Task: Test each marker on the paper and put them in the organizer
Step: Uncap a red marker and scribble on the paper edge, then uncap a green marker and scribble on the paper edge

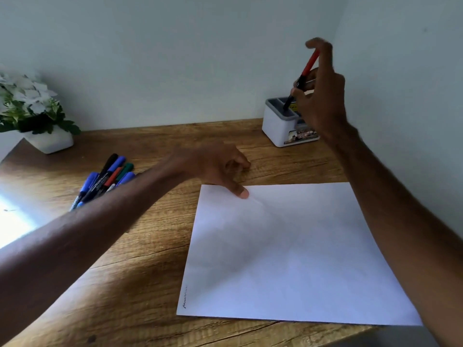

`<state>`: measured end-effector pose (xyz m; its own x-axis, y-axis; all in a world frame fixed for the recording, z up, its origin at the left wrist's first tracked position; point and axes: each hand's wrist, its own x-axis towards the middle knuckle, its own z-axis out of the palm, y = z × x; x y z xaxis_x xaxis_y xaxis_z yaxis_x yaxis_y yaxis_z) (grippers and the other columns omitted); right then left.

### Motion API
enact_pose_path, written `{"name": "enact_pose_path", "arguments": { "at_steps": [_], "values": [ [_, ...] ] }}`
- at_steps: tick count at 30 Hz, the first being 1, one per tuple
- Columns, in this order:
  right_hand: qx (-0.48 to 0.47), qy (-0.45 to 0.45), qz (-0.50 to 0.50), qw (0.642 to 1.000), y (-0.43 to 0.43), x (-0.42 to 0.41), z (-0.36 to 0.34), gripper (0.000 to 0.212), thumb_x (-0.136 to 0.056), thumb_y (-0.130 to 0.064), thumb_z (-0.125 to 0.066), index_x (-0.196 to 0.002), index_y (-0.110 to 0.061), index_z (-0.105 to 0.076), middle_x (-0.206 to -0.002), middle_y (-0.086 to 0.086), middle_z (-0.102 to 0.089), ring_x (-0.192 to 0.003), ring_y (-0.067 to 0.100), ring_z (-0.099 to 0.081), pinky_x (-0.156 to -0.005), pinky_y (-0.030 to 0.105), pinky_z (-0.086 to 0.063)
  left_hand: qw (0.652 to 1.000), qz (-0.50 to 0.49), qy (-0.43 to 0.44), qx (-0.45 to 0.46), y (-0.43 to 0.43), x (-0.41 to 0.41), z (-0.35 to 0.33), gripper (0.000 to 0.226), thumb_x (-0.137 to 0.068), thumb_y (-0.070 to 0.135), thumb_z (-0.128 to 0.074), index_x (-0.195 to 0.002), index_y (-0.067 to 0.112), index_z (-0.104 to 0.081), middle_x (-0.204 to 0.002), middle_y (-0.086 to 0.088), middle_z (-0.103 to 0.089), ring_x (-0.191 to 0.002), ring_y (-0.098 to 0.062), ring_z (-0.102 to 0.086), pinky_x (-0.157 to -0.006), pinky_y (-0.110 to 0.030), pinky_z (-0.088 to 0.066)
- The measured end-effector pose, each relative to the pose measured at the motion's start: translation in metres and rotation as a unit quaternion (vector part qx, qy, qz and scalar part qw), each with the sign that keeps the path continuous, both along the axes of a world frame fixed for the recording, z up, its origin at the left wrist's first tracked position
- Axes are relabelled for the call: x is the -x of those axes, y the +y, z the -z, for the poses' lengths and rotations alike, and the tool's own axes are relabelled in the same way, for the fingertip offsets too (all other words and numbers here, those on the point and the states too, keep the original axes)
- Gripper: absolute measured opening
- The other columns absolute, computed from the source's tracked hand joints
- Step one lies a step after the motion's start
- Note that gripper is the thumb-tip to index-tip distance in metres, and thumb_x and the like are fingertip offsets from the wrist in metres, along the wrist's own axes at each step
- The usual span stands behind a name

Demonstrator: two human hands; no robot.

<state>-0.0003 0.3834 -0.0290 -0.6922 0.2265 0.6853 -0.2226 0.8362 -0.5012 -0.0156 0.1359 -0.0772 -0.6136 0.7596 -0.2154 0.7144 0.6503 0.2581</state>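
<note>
The brown wooden desk [150, 246] holds the big white sheet of paper [288, 259]. My left hand [215, 166] holds nothing. Its thumb presses the paper's far corner. The white and grey plastic organizer [278, 126] stands far right. The pile of loose markers [107, 179] lies on the left. My right hand [323, 101] pinches the red and black marker [309, 65] in its fingers, black end down in the organizer. 1 black squiggle [185, 298] is on the paper.

A home study corner or small office: a wood-grain desk [150, 284] pushed against plain pale walls [175, 58], with a white potted plant [35, 113], a desktop organizer [278, 126], loose markers [105, 179] and paper [288, 259].
</note>
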Motion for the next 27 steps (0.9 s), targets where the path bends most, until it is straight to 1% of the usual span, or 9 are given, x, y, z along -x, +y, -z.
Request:
{"name": "enact_pose_path", "arguments": {
  "at_steps": [2,4,10,13,17,19,21,24,27],
  "values": [
    [-0.037,-0.047,0.003,0.998,0.0,0.001,0.01,0.068,-0.088,-0.001,-0.077,-0.143,-0.022,-0.043,-0.101,0.005,-0.072,-0.088,0.015,-0.072,-0.083,0.032,-0.063,1.0,-0.002,-0.009,-0.008,0.0,0.002,0.002,0.088,-0.076,0.066,-0.08,-0.152,0.033,-0.05,-0.158,0.008,-0.047,-0.143,-0.018,-0.044,-0.106,-0.03,-0.034],
    [-0.058,-0.079,0.003,0.995,0.0,0.001,0.021,0.059,-0.091,-0.005,-0.075,-0.14,-0.021,-0.046,-0.107,0.008,-0.073,-0.093,0.018,-0.071,-0.088,0.04,-0.062,1.0,-0.003,-0.009,-0.013,0.001,0.003,0.003,0.088,-0.075,0.066,-0.08,-0.152,0.034,-0.05,-0.159,0.009,-0.045,-0.144,-0.017,-0.042,-0.103,-0.029,-0.031],
    [-0.068,-0.087,-0.007,0.994,0.001,0.002,0.026,0.044,-0.099,-0.007,-0.066,-0.14,-0.015,-0.052,-0.122,0.013,-0.069,-0.11,0.023,-0.068,-0.093,0.031,-0.055,1.0,0.0,-0.013,-0.019,-0.002,0.006,0.005,0.086,-0.076,0.068,-0.078,-0.151,0.037,-0.05,-0.159,0.009,-0.044,-0.142,-0.018,-0.043,-0.102,-0.031,-0.034],
    [-0.069,-0.096,-0.004,0.993,-0.001,-0.002,0.026,0.046,-0.099,-0.007,-0.067,-0.142,-0.016,-0.051,-0.125,0.013,-0.069,-0.113,0.024,-0.068,-0.096,0.033,-0.054,1.0,0.004,-0.011,-0.017,-0.004,0.006,0.005,0.084,-0.077,0.068,-0.077,-0.151,0.038,-0.049,-0.158,0.008,-0.044,-0.14,-0.018,-0.043,-0.101,-0.031,-0.034],
    [-0.074,-0.08,0.006,0.994,-0.005,-0.01,0.028,0.06,-0.096,-0.01,-0.072,-0.149,-0.021,-0.047,-0.127,0.013,-0.068,-0.117,0.025,-0.065,-0.1,0.036,-0.053,1.0,0.006,-0.009,-0.017,-0.003,0.006,0.006,0.081,-0.078,0.068,-0.077,-0.148,0.037,-0.05,-0.148,0.009,-0.05,-0.122,-0.013,-0.046,-0.092,-0.032,-0.038],
    [-0.063,-0.052,0.01,0.997,-0.008,-0.014,0.028,0.065,-0.093,-0.014,-0.076,-0.15,-0.021,-0.046,-0.132,0.012,-0.064,-0.122,0.024,-0.061,-0.103,0.041,-0.054,1.0,0.008,-0.015,-0.02,-0.003,0.008,0.008,0.081,-0.077,0.068,-0.077,-0.147,0.037,-0.05,-0.145,0.009,-0.052,-0.122,-0.014,-0.048,-0.091,-0.033,-0.04],
    [-0.062,-0.013,0.013,0.998,-0.013,-0.021,0.028,0.065,-0.09,-0.017,-0.078,-0.148,-0.017,-0.048,-0.138,0.01,-0.061,-0.128,0.023,-0.057,-0.104,0.037,-0.053,1.0,0.013,-0.015,-0.019,-0.003,0.009,0.009,0.081,-0.078,0.069,-0.076,-0.147,0.037,-0.049,-0.143,0.01,-0.053,-0.121,-0.015,-0.05,-0.09,-0.033,-0.041],
    [-0.105,0.067,0.013,0.992,-0.033,-0.035,0.028,0.045,-0.091,-0.017,-0.073,-0.133,-0.009,-0.059,-0.133,0.009,-0.063,-0.124,0.023,-0.058,-0.097,0.022,-0.046,1.0,0.016,-0.004,-0.016,-0.007,0.006,0.007,0.081,-0.08,0.069,-0.074,-0.149,0.036,-0.048,-0.143,0.01,-0.054,-0.118,-0.013,-0.05,-0.09,-0.033,-0.04],
    [-0.148,0.085,-0.04,0.985,-0.062,-0.049,0.031,0.017,-0.09,-0.012,-0.067,-0.106,-0.009,-0.069,-0.112,0.009,-0.068,-0.106,0.023,-0.064,-0.086,0.027,-0.05,0.997,0.011,0.03,-0.069,-0.016,-0.007,0.009,0.076,-0.081,0.074,-0.069,-0.142,0.031,-0.055,-0.133,0.01,-0.062,-0.117,-0.015,-0.058,-0.092,-0.034,-0.046]
  ]
}}
